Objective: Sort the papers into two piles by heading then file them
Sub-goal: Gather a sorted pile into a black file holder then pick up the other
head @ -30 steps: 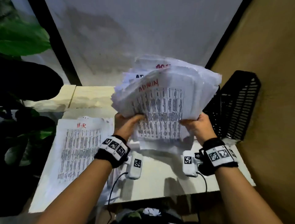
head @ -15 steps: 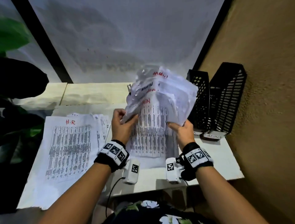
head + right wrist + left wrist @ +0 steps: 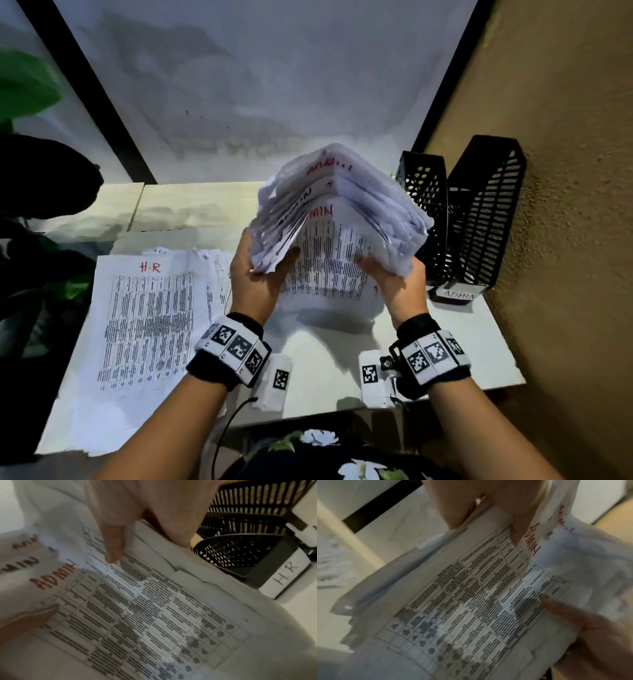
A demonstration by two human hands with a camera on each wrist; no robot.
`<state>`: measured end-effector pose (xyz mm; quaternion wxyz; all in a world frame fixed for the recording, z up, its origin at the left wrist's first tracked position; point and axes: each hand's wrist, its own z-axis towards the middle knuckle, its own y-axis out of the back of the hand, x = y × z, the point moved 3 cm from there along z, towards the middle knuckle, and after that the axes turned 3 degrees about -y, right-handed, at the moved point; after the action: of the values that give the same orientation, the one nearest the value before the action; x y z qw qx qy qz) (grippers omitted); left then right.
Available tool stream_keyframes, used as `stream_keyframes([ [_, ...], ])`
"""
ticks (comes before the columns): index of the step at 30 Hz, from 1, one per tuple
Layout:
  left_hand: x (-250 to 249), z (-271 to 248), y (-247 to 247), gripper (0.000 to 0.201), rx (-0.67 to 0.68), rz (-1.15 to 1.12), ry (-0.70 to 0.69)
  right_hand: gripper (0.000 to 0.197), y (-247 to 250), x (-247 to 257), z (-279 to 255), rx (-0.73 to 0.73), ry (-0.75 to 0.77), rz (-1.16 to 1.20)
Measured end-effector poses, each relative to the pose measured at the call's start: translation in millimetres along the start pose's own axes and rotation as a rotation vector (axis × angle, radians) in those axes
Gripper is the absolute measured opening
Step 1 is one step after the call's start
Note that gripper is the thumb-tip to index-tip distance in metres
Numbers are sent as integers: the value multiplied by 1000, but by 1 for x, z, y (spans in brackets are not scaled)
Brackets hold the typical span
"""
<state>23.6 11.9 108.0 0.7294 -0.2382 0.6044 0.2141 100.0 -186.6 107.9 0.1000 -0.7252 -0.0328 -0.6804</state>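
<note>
Head view shows your left hand (image 3: 255, 284) and right hand (image 3: 399, 287) clutching the floppy, splaying ADMIN stack (image 3: 339, 219); grip both side edges.

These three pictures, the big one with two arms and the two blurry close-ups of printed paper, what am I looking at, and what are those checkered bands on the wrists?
No machine here: a person is sorting papers by hand. The wide picture comes from a camera on their head; the two close-ups come from cameras strapped to the wrists, which the black-and-white checkered wristbands go with.

The left hand and right hand together hold a thick stack of white printed sheets headed ADMIN in red, bent into an arch above the white table. A second pile of white sheets headed H.R lies flat on the left. At the right stand two black perforated plastic file holders; the right wrist view shows one labelled HR, the head view the other labelled ADMIN.
</note>
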Motion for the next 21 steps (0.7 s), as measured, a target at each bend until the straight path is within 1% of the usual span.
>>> stream_keyframes([
  [2,15,-3,1,32,54,88,24,29,-3,-10,-5,40,3,-116],
  [4,32,-9,3,27,52,188,61,33,-5,-25,-8,-41,-17,-140],
  [5,35,-10,3,25,32,207,75,37,-6,-28,-8,-99,-33,-105],
  [6,37,-8,2,22,7,175,102,38,-7,-28,-7,-138,-38,-53],
  [8,31,-2,-2,11,-56,67,135,36,-7,-20,-1,-157,-41,81],
  [10,20,4,-3,15,-99,34,101,34,-2,-17,5,-145,-41,191],
  [11,19,5,-3,20,-67,48,86,37,1,-18,5,-134,-41,192],
  [12,23,5,-1,29,-30,76,87,40,1,-24,4,-116,-61,137],
  [13,29,2,0,33,31,111,116,39,1,-33,2,-119,-96,65],
  [14,38,-2,1,34,91,166,185,38,1,-43,0,-131,-140,4],
  [15,44,-7,1,37,142,230,265,36,2,-53,-1,-168,-199,-8],
  [16,49,-12,0,45,169,296,349,33,3,-59,-1,-206,-249,1],
  [17,51,-14,2,47,170,336,427,32,4,-60,-1,-231,-263,-12],
  [18,53,-12,3,40,154,332,457,34,3,-55,-1,-222,-237,-44],
  [19,52,-11,6,29,140,310,464,37,3,-54,-1,-187,-205,-84],
  [20,53,-9,9,21,135,300,469,39,2,-51,-2,-157,-190,-123],
  [21,53,-11,10,25,146,316,499,38,2,-48,-3,-138,-190,-149],
])
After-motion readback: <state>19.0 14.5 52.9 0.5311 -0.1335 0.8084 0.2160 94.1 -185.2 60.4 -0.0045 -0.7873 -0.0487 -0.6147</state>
